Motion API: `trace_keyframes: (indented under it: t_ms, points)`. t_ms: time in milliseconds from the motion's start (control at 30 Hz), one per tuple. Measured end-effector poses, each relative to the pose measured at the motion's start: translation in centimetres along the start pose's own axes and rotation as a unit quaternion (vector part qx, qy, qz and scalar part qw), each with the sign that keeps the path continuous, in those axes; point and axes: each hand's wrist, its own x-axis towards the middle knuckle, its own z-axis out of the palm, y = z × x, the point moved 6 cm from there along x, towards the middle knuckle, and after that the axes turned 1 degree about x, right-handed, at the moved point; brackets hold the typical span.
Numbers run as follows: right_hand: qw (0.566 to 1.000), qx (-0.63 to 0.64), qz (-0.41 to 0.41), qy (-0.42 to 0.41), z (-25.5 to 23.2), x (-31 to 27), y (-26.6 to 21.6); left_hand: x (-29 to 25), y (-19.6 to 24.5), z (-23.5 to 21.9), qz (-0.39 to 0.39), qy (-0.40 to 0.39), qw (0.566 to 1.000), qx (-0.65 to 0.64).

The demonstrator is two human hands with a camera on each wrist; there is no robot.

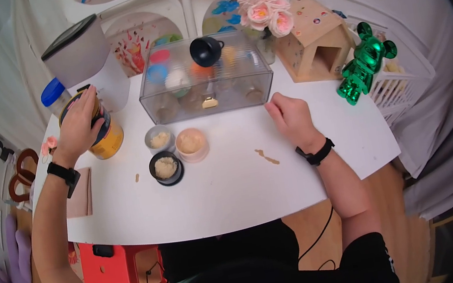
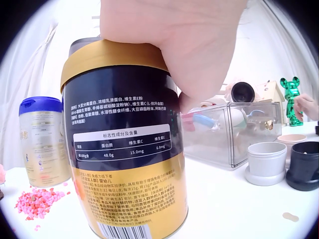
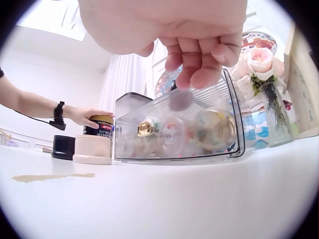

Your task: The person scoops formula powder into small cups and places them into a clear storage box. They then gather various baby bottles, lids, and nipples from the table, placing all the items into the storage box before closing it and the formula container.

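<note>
My left hand (image 1: 80, 125) rests on top of a black-and-gold powder can (image 1: 108, 144), fingers straight and close together over its gold lid (image 2: 117, 52). The can stands upright at the table's left. My right hand (image 1: 291, 115) hovers near the front right corner of a clear storage box (image 1: 169, 112), its fingers loosely curled with nothing in them. Between the hands, three small cups hold pale powder: a light grey cup (image 1: 152, 149), a pink cup (image 1: 196, 156) and a black cup (image 1: 168, 181).
A small black cup (image 1: 206, 52) lies tipped on the box lid. A pink flower bunch (image 1: 262, 10), a wooden house (image 1: 310, 35) and a shiny green bear (image 1: 364, 62) line the back right. Tan spills (image 1: 267, 157) mark the white table (image 1: 235, 199). Folded cloth (image 1: 77, 196) lies left.
</note>
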Motion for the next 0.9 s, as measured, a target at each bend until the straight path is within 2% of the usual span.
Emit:
trace_keyframes:
  t_ms: [67,200,300,333,433,500,567,633,667,700,767,800,833,867,900]
  points:
    - [0.999,-0.025,-0.026,-0.002,-0.3,0.2,-0.6,0.2,-0.4,0.1,-0.014,-0.007,1.0,-0.01]
    - [0.997,-0.054,-0.054,0.006,0.1,0.1,-0.4,0.0,-0.1,-1.2,0.009,0.012,0.999,-0.038]
    - [0.993,0.004,-0.066,0.099,-0.5,0.6,-1.5,-0.3,0.7,-3.2,0.046,0.086,0.995,-0.032]
    - [0.99,0.009,-0.077,0.116,-0.7,0.7,-1.8,-1.0,1.1,-3.9,0.017,0.143,0.986,-0.082]
    - [0.993,-0.057,-0.093,0.051,-0.2,0.2,-0.9,-3.5,1.0,-2.5,-0.023,0.104,0.986,-0.132]
    - [0.99,-0.121,-0.048,-0.051,0.6,-0.2,1.7,-5.5,3.2,-1.8,-0.057,0.093,0.983,-0.146]
    - [0.988,-0.145,-0.006,-0.059,0.1,0.0,2.5,-7.1,4.8,-1.0,-0.073,0.045,0.986,-0.146]
    - [0.988,-0.156,0.008,0.003,-0.9,0.5,2.1,-8.0,6.0,-2.0,-0.137,-0.035,0.986,-0.089]
    - [0.986,-0.154,0.005,0.067,-1.5,0.5,1.7,-8.7,6.1,-2.3,-0.17,-0.079,0.98,-0.061]
    - [0.98,-0.148,0.003,0.13,-2.1,0.6,1.3,-9.1,5.7,-2.1,-0.157,-0.062,0.984,-0.057]
    - [0.977,-0.165,0.007,0.138,-2.5,1.0,1.0,-10.2,4.8,-0.5,-0.128,-0.036,0.99,-0.047]
    - [0.978,-0.184,0.029,0.098,-2.8,0.9,1.0,-10.4,4.5,-0.3,-0.136,-0.041,0.982,-0.126]
    - [0.976,-0.204,0.052,0.058,-2.9,0.7,1.5,-10.9,4.6,-0.5,-0.132,-0.003,0.979,-0.153]
    - [0.973,-0.216,0.034,0.073,-2.6,0.5,2.3,-11.3,4.9,-0.6,-0.126,0.037,0.975,-0.181]
    - [0.968,-0.227,0.02,0.106,-2.0,0.5,2.9,-11.4,5.3,-0.8,-0.133,0.034,0.969,-0.205]
